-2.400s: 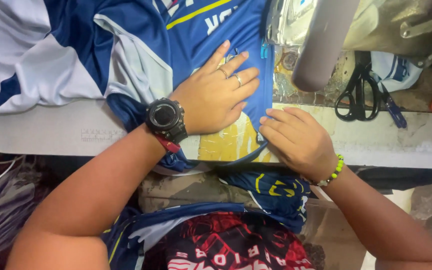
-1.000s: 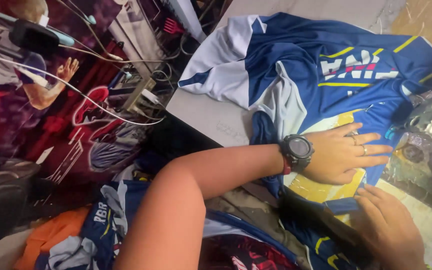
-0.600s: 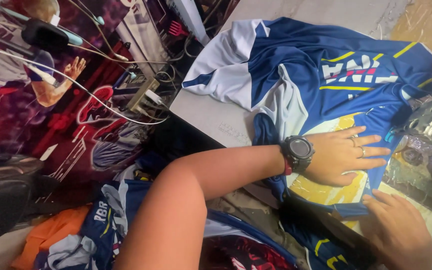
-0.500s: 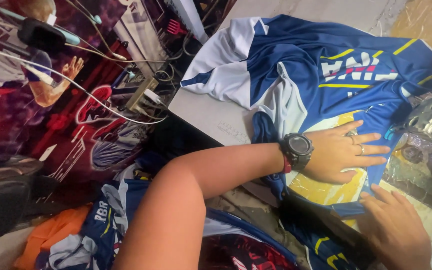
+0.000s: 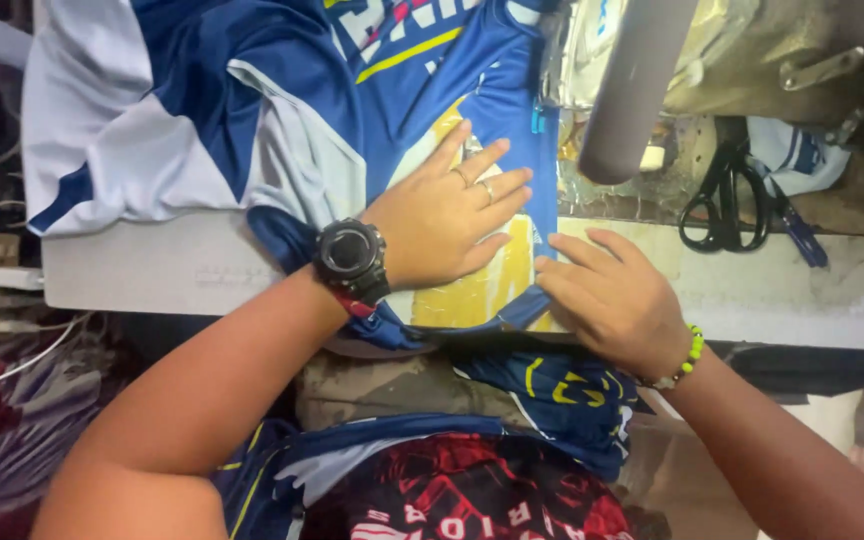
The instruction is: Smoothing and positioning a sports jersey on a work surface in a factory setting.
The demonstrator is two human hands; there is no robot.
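Note:
A blue, white and yellow sports jersey [image 5: 282, 110] lies spread over a white work table [image 5: 142, 270] and hangs off its near edge. My left hand [image 5: 447, 215], with a black watch on the wrist and rings on two fingers, presses flat on the jersey's yellow part, fingers spread. My right hand [image 5: 612, 300], with a green bead bracelet, rests beside it with fingers bent on the jersey's edge at the table's rim. Neither hand grips anything.
A sewing machine [image 5: 672, 60] stands at the upper right, its grey arm over the cloth. Black scissors [image 5: 722, 195] lie on the table right of it. More blue and red garments [image 5: 452, 490] are piled below the table. Cables [image 5: 12, 340] run at left.
The view has swung back from the left side of the room to the table. My left hand stays pressed on the jersey; my right hand now rests on the fabric's edge.

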